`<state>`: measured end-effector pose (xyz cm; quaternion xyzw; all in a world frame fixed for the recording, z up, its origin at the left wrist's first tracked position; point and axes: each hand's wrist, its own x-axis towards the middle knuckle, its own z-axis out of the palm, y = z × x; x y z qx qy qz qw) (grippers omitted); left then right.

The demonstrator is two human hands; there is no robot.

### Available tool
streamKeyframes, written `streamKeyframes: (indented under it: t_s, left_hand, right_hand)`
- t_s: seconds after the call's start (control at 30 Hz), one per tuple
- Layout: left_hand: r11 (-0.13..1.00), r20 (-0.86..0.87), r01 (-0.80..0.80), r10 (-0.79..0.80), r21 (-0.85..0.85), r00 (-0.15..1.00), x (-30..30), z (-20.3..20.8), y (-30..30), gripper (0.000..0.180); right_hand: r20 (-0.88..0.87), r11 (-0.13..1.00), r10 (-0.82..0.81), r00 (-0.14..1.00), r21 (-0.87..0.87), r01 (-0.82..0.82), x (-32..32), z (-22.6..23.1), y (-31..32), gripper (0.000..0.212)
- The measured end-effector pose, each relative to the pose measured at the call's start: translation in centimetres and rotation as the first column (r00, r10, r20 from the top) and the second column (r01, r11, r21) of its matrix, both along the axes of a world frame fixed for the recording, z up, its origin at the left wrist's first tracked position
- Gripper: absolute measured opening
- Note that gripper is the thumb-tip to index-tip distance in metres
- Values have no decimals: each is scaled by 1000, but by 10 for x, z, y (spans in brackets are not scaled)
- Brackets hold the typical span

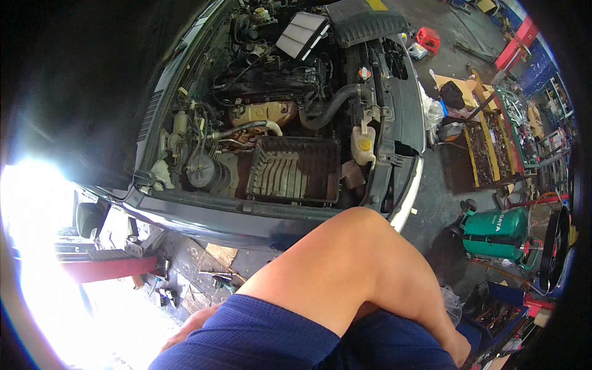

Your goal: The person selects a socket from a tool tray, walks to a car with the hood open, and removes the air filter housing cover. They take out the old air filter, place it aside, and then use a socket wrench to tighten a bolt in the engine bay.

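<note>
A bare bent limb [364, 246], seemingly my arm folded across in front of me, fills the lower middle, with blue mesh cloth [259, 333] at its upper end. Its far end tapers off at the lower right, where no fingers show. Beside the cloth at lower left is a patch of skin [191, 327], perhaps part of a hand. I cannot make out anything held. Beyond the bend lies an open engine bay with a topless black air filter box [295, 196]. A pale panel air filter [302, 32] rests on the far side, beside a black ribbed cover [373, 28].
A dark fender [216, 223] lies between me and the engine. A coolant bottle [364, 146] and a thick hose [336, 105] sit by the radiator. At right are a green tank [496, 234], a tool rack [493, 148] and a red stool [428, 39]. A red lift arm [111, 269] stands left.
</note>
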<state>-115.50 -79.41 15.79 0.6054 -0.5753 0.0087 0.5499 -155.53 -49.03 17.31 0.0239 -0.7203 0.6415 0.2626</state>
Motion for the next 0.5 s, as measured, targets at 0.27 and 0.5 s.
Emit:
streamKeyframes:
  t_s: [0.27,0.5]
  left_hand:
    - [964,515,-125,233,-235,825,23,2,68,47]
    - [993,-417,-12,61,118,907,18,25,141,55]
  right_hand:
    - [-26,1000,-7,1000,-30,6,28,-2,28,28]
    - [-43,997,-19,999,-73,16,55,-7,58,29]
